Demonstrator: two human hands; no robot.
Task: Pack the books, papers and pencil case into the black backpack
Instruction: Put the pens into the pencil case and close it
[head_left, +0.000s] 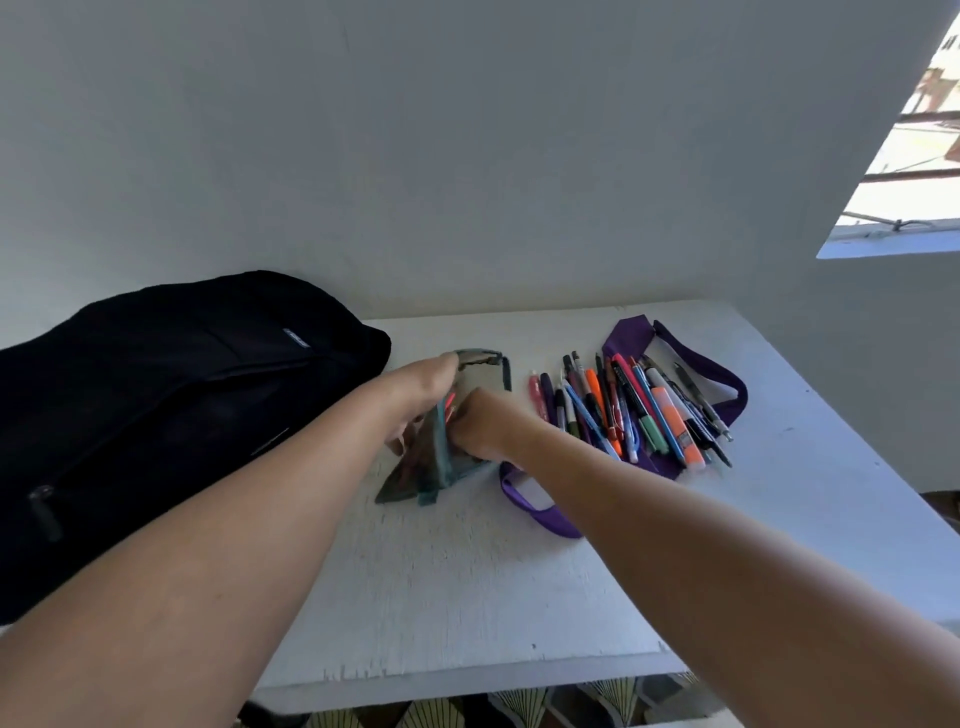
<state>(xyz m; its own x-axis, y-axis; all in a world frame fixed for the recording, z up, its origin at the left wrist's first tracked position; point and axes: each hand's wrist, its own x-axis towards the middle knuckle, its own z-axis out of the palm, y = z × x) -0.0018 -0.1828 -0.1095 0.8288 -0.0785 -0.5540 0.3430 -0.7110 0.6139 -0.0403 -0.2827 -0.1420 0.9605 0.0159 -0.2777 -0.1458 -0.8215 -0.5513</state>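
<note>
My left hand (423, 395) holds the mouth of the pencil case (447, 441) open by its rim; my right hand (480, 426), fingers curled, pushes into it; the case stands mid-table (467, 597), just beside the black backpack (156, 415); soft, light cloth, likely to sag; best gripped at the stiffer zip edge; loose pens (634, 410) lie to its right.
</note>
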